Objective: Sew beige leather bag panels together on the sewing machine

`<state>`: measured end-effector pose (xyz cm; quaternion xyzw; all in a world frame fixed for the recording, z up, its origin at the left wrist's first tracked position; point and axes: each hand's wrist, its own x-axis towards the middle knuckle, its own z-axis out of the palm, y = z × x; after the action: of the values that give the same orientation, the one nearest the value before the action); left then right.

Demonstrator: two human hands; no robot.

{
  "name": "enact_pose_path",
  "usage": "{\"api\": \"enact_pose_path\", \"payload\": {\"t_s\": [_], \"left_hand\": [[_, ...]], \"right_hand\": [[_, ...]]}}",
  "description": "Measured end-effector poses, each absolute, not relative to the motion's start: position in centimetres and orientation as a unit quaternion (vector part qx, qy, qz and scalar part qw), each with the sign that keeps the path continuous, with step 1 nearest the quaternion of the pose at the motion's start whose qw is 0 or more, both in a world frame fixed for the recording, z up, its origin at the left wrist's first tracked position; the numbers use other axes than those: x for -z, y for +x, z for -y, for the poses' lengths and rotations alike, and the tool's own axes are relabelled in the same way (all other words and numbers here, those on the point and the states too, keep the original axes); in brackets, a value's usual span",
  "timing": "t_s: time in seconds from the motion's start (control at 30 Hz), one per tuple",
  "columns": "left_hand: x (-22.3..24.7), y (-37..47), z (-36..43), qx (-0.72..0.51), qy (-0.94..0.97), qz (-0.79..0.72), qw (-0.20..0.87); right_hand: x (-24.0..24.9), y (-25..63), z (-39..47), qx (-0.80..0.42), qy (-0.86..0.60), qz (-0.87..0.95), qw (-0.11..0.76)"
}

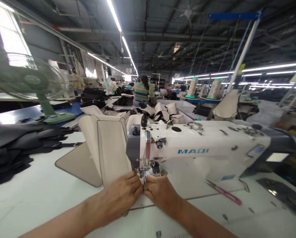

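A beige panel piece [110, 148] with dark edging stands folded at the left of the white sewing machine [200, 145], its lower end reaching the needle area. My left hand [123, 191] is closed at that lower end, just left of the presser foot [144, 173]. Close against it, my right hand [160, 191] is also closed, fingertips in front of the foot. What the fingertips pinch is too small and hidden to make out. A flat beige flap [80, 163] lies on the table, joined to or under the panel.
Black strap pieces [21, 145] are heaped at the left, before a green fan [42, 96]. Pink-handled snips [224, 193] lie right of my right hand. More beige pieces [161, 112] are piled behind the machine. A person in a striped shirt [141, 91] sits farther back.
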<state>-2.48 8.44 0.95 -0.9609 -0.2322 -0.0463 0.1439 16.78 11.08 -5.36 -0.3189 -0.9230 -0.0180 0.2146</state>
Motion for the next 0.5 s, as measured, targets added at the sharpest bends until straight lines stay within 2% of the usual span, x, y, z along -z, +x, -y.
{"api": "enact_pose_path", "payload": {"t_s": [0.07,0.13,0.33,0.5], "left_hand": [[-3.0,-3.1,-8.2,0.028,-0.958,0.273,0.086],[-4.5,-4.0,-8.1,0.006,-0.946,0.313,0.084],[-4.3,-6.4,-9.1,-0.049,-0.930,0.298,0.210],[-3.5,-7.2,-9.5,-0.074,-0.926,0.252,0.270]], "right_hand": [[5.5,16.6,-11.1,0.021,-0.318,0.923,0.216],[5.5,16.6,-10.9,0.021,-0.311,0.925,0.216],[5.1,16.4,-10.5,0.044,-0.307,0.925,0.218],[5.4,16.4,-10.3,0.072,-0.306,0.924,0.218]]}}
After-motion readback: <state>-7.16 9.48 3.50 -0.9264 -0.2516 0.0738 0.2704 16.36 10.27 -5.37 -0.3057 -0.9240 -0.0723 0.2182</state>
